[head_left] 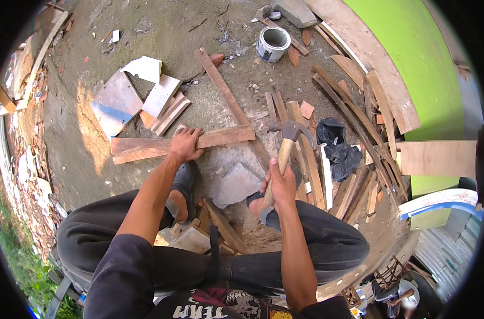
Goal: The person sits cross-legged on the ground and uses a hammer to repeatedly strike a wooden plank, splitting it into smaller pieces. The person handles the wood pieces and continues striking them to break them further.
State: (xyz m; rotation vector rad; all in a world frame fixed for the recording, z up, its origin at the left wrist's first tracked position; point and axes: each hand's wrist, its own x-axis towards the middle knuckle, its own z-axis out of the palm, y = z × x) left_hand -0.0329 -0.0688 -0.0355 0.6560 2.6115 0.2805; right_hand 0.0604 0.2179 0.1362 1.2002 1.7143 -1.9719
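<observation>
My left hand (pixel 185 144) grips a brown wooden board (pixel 226 136) that lies crosswise in front of me, fingers over its upper edge. The board's right end rests over or against a long narrow plank (pixel 220 84) running away at a slant. Its left end meets another piece of wood (pixel 133 143). My right hand (pixel 280 183) is wrapped round the wooden handle of a claw hammer (pixel 285 151). The dark hammer head is raised just right of the board's end, apart from it. A flat grey stone (pixel 235 184) lies on the ground between my feet.
Offcut panels (pixel 117 103) lie at the left. An opened paint can (pixel 273 43) stands at the far side. On the right are several wood strips (pixel 304 154), a black plastic bag (pixel 337 149) and a green panel (pixel 406 48). Wood scraps (pixel 223 226) lie under my legs.
</observation>
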